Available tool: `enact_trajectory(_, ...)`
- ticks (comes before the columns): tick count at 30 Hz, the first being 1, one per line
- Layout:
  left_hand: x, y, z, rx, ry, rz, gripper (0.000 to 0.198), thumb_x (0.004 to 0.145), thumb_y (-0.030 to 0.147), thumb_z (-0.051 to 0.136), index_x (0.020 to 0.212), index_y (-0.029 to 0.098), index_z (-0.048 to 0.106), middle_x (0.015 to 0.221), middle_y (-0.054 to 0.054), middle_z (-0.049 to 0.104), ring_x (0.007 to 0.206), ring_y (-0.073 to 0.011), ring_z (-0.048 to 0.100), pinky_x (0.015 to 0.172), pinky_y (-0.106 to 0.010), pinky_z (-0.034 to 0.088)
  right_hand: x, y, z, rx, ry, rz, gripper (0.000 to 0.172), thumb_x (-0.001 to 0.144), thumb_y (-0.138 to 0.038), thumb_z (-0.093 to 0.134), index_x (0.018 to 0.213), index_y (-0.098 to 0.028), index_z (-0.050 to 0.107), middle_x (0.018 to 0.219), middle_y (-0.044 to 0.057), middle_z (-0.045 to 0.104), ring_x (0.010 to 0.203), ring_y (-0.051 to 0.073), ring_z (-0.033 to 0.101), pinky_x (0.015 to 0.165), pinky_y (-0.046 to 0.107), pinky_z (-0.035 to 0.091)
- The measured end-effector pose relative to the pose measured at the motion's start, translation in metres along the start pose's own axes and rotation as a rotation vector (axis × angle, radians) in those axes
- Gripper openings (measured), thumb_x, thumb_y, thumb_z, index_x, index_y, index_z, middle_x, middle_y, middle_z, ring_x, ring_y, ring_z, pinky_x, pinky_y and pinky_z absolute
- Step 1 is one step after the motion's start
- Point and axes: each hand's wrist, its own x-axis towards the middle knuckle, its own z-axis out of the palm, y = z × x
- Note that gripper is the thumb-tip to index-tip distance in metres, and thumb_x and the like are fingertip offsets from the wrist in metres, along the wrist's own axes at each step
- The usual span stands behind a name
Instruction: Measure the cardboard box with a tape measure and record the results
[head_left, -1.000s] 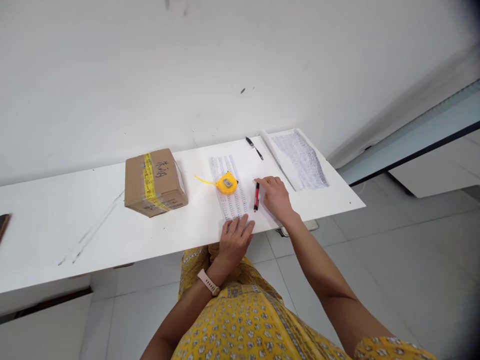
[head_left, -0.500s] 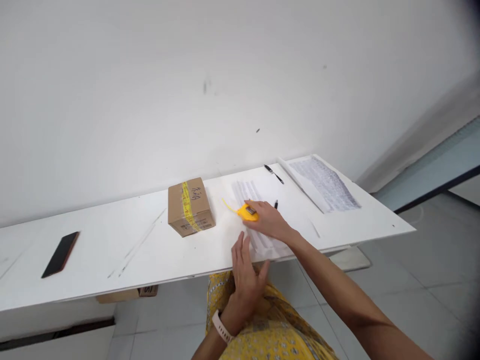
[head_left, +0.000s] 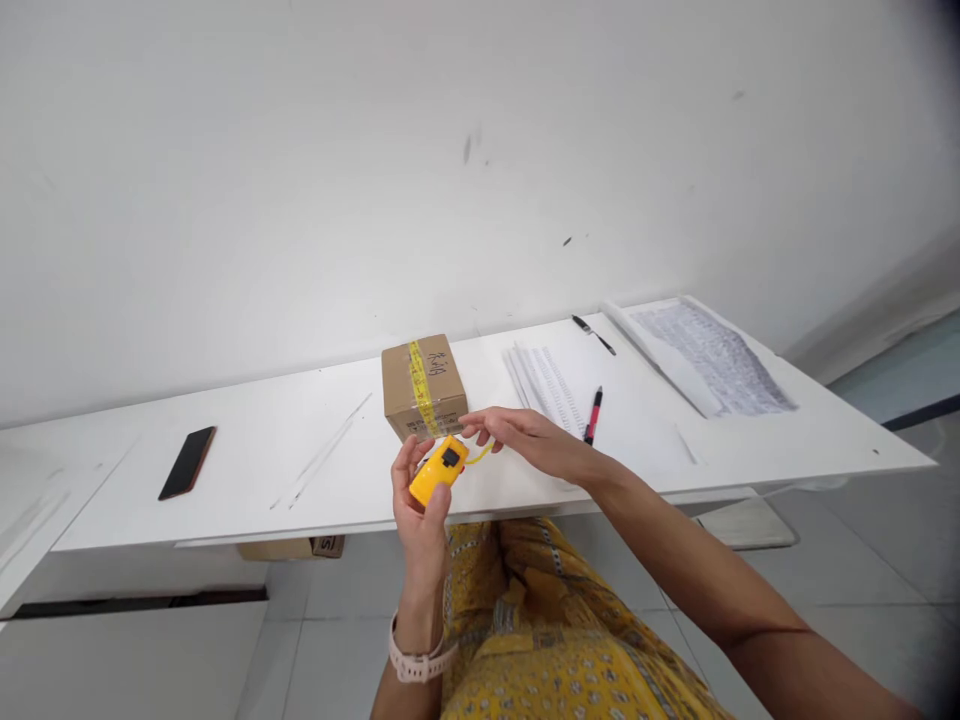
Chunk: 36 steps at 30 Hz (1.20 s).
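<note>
My left hand grips a yellow tape measure with a black patch on its face, just over the table's front edge. A thin yellow strap trails from the tape measure toward my right hand. That hand reaches in from the right, its fingers stretched out and a little apart near the tape measure's upper end. Whether the fingertips touch it, I cannot tell. Right behind both hands sits a taped cardboard box with handwriting on top.
On the white table a dark phone lies at left. Right of the box are printed sheets, a red and black pen, a black pen and a page covered in writing. A wall stands behind.
The tape measure has gone from my right hand into my left, which rose from the table's edge. My right hand has let go, uncovering the red pen. The view has shifted left.
</note>
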Motion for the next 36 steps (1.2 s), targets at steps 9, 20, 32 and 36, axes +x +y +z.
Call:
enact_trajectory(9, -0.007, 0.001, -0.01, -0.036, -0.062, 0.043, 0.077, 0.083, 0.059, 0.061, 0.146, 0.025, 0.031, 0.15, -0.019, 0.042, 0.134, -0.0328, 0.048, 0.103, -0.045, 0.048, 0.016, -0.006, 0.022, 0.107, -0.02, 0.121, 0.04, 0.088, -0.058, 0.056, 0.085, -0.02, 0.068, 0.085, 0.005, 0.069, 0.078, 0.017, 0.06, 0.071, 0.032, 0.048)
enact_trajectory(20, -0.006, 0.024, -0.025, -0.291, -0.452, -0.51, 0.08, 0.062, 0.039, 0.087, 0.133, 0.02, 0.056, 0.112, -0.012, 0.067, 0.096, -0.0264, 0.066, 0.081, -0.034, 0.052, 0.139, -0.027, -0.035, -0.128, 0.273, 0.051, 0.037, 0.085, -0.052, 0.063, 0.07, -0.02, 0.051, 0.07, -0.002, 0.052, 0.067, 0.013, 0.042, 0.065, 0.028, 0.035)
enact_trajectory(32, 0.028, 0.033, -0.016, -0.44, -0.187, -0.557, 0.045, 0.072, 0.05, 0.074, 0.097, 0.012, 0.071, 0.101, -0.012, 0.071, 0.07, -0.0222, 0.069, 0.067, -0.037, 0.059, 0.212, 0.007, -0.012, -0.183, 0.238, 0.272, 0.034, 0.082, -0.043, 0.067, 0.064, -0.021, 0.047, 0.057, -0.003, 0.046, 0.06, 0.013, 0.043, 0.058, 0.028, 0.035)
enact_trajectory(36, 0.02, 0.027, -0.015, -0.448, -0.192, -0.582, 0.046, 0.073, 0.05, 0.075, 0.1, 0.012, 0.07, 0.104, -0.012, 0.07, 0.073, -0.022, 0.069, 0.067, -0.037, 0.059, 0.156, 0.004, -0.01, -0.075, 0.239, 0.107, 0.026, 0.084, -0.046, 0.063, 0.08, -0.021, 0.06, 0.071, -0.001, 0.057, 0.076, 0.015, 0.05, 0.065, 0.027, 0.043)
